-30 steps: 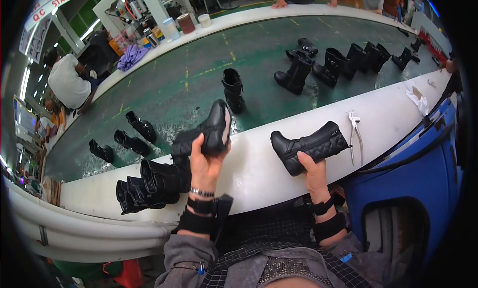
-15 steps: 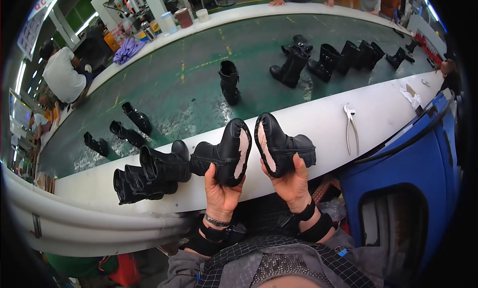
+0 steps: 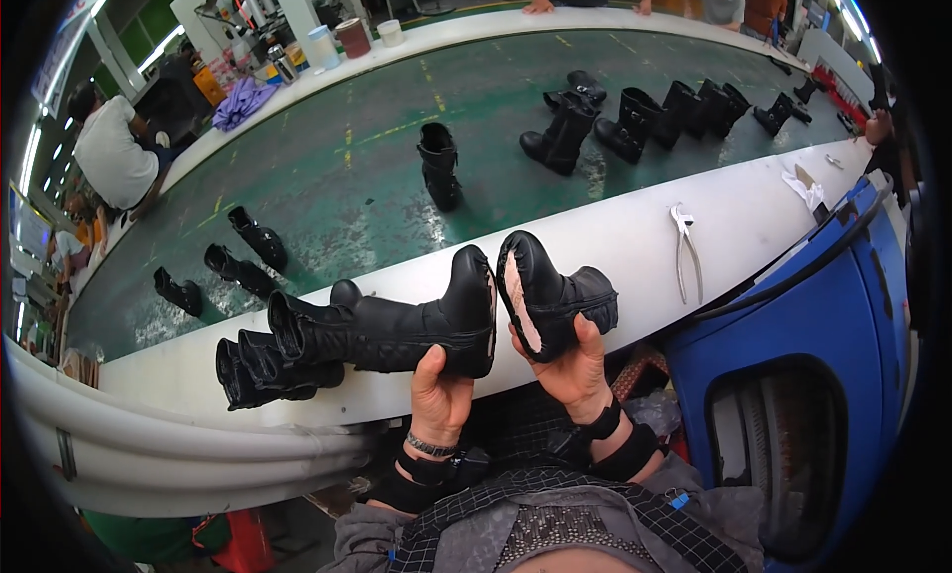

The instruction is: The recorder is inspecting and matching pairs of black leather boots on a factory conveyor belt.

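Two black boots are raised side by side in front of me. My left hand (image 3: 441, 400) is closed round the heel end of the left boot (image 3: 421, 325), which lies on its side with its shaft pointing left and its underside facing right. My right hand (image 3: 578, 375) grips the right boot (image 3: 563, 300) by the heel, thumb on its side. The right boot's pale pink underside shows, edged by gathered black upper. Only a narrow strip of the left boot's underside is visible. Their toes point up and stand slightly apart.
Several black boots (image 3: 253, 370) rest at the left on the white ledge (image 3: 595, 251). Metal pincers (image 3: 684, 251) and a white cloth (image 3: 801, 188) lie to the right. More boots stand on the green belt (image 3: 327, 231) beyond. A blue machine (image 3: 793, 320) is at my right.
The left boot has turned so its side and long shaft now show and its underside faces more to the right. The right boot has tilted slightly. Both remain held.
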`<state>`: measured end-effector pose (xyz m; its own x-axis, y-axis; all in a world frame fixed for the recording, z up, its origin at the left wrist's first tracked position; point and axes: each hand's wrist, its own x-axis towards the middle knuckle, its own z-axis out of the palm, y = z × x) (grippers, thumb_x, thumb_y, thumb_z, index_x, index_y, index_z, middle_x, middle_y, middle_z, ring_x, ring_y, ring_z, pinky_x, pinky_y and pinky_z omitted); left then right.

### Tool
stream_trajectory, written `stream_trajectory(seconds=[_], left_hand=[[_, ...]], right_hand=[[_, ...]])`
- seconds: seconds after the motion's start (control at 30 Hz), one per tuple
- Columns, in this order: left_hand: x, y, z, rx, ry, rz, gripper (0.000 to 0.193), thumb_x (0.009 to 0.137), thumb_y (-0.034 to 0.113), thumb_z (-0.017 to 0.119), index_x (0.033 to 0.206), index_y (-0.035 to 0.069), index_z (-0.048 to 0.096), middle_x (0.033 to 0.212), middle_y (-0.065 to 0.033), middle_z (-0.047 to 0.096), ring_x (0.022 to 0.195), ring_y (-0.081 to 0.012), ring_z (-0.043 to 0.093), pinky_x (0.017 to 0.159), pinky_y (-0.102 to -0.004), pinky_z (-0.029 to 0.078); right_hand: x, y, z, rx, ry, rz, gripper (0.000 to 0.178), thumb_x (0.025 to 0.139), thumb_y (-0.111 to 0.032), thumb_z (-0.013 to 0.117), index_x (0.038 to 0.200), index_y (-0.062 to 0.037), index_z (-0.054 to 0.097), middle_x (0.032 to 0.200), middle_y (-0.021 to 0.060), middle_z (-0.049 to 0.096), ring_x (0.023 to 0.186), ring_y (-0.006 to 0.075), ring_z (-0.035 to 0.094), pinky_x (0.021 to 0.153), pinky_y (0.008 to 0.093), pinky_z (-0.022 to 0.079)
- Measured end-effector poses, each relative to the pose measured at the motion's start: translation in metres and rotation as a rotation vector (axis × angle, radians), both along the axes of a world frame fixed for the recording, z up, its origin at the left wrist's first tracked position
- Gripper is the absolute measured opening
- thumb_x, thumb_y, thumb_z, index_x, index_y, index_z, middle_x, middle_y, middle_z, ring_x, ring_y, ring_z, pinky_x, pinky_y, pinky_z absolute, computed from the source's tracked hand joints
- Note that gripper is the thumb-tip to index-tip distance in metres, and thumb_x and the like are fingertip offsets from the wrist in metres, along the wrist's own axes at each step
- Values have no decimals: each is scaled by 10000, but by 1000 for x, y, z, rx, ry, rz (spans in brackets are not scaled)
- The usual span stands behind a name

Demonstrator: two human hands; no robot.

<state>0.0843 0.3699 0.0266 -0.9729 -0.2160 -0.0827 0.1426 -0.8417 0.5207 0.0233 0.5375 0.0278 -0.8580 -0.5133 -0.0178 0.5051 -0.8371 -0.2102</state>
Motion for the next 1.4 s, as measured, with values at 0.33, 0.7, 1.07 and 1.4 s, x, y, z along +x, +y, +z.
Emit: stream_trajectory(seconds=[0.33,0.7,1.07,1.4], left_hand=[[4,14,5,-161,-88,184,544,761,-18,690,1270,86,529,1207,-42,594,1130,-196,567,1025,-353,430],[5,-10,3,-347,-447,-64,426,860,197,655,1233,31,530,1132,-84,630,984,-224,650,780,-403,581],[14,-25,66,-1560,-243,-98,233,861,202,665,878,-29,635,745,-83,647,651,-146,595,596,-287,472],[-52,1,30,-2218,173,-160,606,700,370,741,1087,-45,526,999,-211,579,932,-371,535,866,-459,386]], right_hand=[[1,4,-4,155,4,-44,718,767,-343,746,1352,-50,449,1292,98,557,1170,241,554,989,421,464],[-58,71,22,1540,622,-676,306,745,-159,744,997,-6,662,909,103,693,843,235,659,806,338,502],[-77,158,-3,1909,971,-759,559,691,80,507,1248,40,489,1250,247,520,1203,396,467,1052,410,360],[-137,187,-31,2885,411,-658,383,771,-317,705,1025,-51,597,980,138,619,936,331,609,742,473,518]])
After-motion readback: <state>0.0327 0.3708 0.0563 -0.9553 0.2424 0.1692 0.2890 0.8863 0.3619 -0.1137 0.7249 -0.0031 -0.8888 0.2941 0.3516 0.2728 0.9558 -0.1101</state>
